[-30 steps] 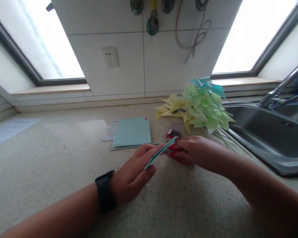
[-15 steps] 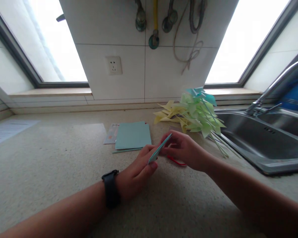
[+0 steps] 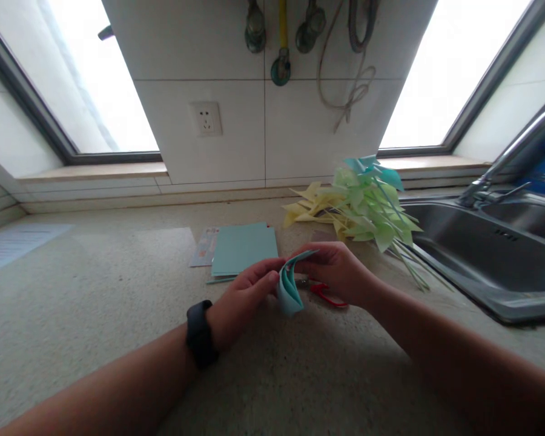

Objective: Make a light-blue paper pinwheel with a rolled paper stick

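A speckled beige stone counter [image 3: 95, 315] carries a stack of pale teal square paper sheets [image 3: 244, 247], which lies over a printed leaflet [image 3: 203, 246] just behind the hands. To the right of the stack, a heap of yellow, green and teal paper pinwheels on thin sticks [image 3: 363, 203] sprawls toward the stainless steel sink [image 3: 476, 251], its sticks reaching the sink's rim. Red-handled scissors [image 3: 327, 295] lie on the counter directly under the right hand, partly hidden by it. A white wall socket [image 3: 206, 118] sits on the tiled wall above

Between the hands, just above the counter and in front of the stack, is a teal paper sheet bent into a loop [image 3: 289, 286]. The left hand [image 3: 243, 297], with a black watch [image 3: 200, 333] on its wrist, pinches the loop's left side between thumb and fingers. The right hand [image 3: 338, 272] is curled, grasping the sheet's upper edge with its fingertips and holding the bend closed
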A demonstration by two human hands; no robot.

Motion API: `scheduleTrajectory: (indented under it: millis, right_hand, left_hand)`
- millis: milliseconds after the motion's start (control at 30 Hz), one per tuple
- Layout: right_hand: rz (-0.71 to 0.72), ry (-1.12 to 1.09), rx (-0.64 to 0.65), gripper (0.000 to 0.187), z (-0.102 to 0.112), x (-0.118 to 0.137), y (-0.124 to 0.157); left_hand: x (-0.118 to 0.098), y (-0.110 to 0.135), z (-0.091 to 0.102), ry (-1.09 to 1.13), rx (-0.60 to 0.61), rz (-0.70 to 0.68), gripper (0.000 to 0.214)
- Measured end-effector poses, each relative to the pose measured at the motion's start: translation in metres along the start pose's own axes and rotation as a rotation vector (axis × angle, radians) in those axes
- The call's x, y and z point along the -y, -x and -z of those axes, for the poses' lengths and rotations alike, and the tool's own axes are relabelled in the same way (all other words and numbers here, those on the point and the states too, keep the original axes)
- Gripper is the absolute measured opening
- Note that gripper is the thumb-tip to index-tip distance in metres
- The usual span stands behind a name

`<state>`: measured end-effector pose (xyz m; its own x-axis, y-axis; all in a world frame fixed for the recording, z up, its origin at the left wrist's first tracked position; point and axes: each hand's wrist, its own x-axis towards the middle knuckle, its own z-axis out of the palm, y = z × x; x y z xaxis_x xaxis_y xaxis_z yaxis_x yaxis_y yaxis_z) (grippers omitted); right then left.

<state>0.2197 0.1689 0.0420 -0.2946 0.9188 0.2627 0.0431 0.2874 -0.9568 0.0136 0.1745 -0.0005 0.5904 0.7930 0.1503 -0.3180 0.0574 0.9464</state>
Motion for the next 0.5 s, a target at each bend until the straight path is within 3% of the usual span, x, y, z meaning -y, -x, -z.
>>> scheduleTrajectory:
  millis: [67,200,400,500]
  right_hand:
    - [0.023,-0.002,-0.031,0.011,0.001,-0.002,0.001]
    - [0.049,-0.010,-0.092,0.033,0.004,-0.002,0.007]
    - [0.054,-0.047,-0.129,0.052,0.005,-0.004,0.016]
    - [0.067,-0.059,-0.152,0.060,0.001,-0.007,0.017]
  left_hand:
    - [0.000,-0.003,0.002,0.051,-0.047,0.031,0.029]
    - [0.000,-0.005,0.004,0.118,-0.057,0.084,0.022]
    - [-0.003,-0.004,0.002,0.165,-0.010,0.080,0.047]
    - [-0.002,-0.005,0.003,0.175,-0.041,0.053,0.040]
